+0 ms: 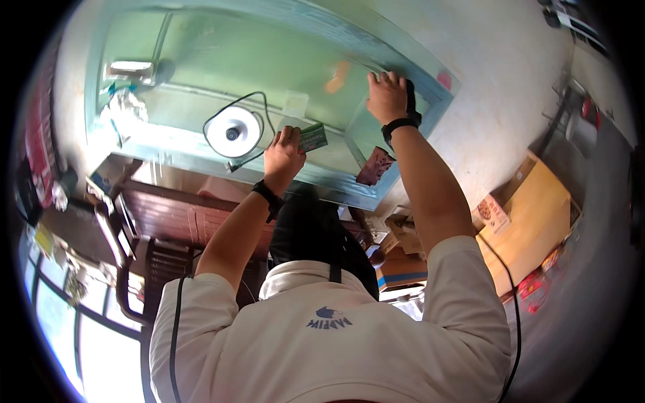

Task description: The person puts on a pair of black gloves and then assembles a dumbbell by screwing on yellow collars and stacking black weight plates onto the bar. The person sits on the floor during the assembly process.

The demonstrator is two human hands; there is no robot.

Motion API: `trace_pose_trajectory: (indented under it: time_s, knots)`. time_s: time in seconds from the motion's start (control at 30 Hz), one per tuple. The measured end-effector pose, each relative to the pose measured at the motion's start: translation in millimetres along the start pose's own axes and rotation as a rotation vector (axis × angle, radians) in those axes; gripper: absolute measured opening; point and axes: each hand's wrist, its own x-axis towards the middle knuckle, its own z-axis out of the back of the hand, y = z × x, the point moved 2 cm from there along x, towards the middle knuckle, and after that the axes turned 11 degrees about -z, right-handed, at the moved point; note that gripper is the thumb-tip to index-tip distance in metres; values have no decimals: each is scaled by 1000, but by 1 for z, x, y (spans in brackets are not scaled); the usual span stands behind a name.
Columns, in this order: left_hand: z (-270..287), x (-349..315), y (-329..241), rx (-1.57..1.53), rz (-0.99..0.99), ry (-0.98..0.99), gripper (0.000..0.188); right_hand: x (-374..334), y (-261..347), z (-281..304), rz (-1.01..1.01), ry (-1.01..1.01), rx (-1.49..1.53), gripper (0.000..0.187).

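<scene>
My left hand (283, 154) has its fingers closed on a small flat green box (313, 137), which sticks out to the right. My right hand (388, 101) is higher up, near the right corner of a teal-framed, glass-like surface (309, 33). Its fingers are curled, and a dark object (410, 97) shows along its right side; its kind is unclear. Left of my left hand lies a white round lamp shade (233, 131) with a black socket, and a black cord with a plug loops beside it. A crumpled maroon packet (375, 166) lies between my forearms.
A cardboard box (537, 215) stands on the right, with a small printed packet (492, 213) against it. Dark wooden furniture (175, 211) is at the left. Clear crinkled plastic (126, 111) lies at the surface's left end. More boxes (402, 265) sit beyond my right arm.
</scene>
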Motion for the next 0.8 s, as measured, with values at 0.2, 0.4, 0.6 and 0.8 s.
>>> trace_pose_trajectory:
  time_s: [0.2, 0.4, 0.6, 0.8]
  knots:
    - [25, -32, -2, -51, 148, -179, 51, 14, 0, -26, 105, 10, -110, 9]
    - [23, -59, -30, -116, 205, -234, 52, -9, 3, -37, 260, -129, -181, 9]
    - [10, -92, -80, -108, 166, -405, 47, -38, 3, 16, 298, -267, 248, 13]
    - [-25, -126, -175, 12, -17, -359, 41, -164, -98, 84, 396, -445, 937, 22]
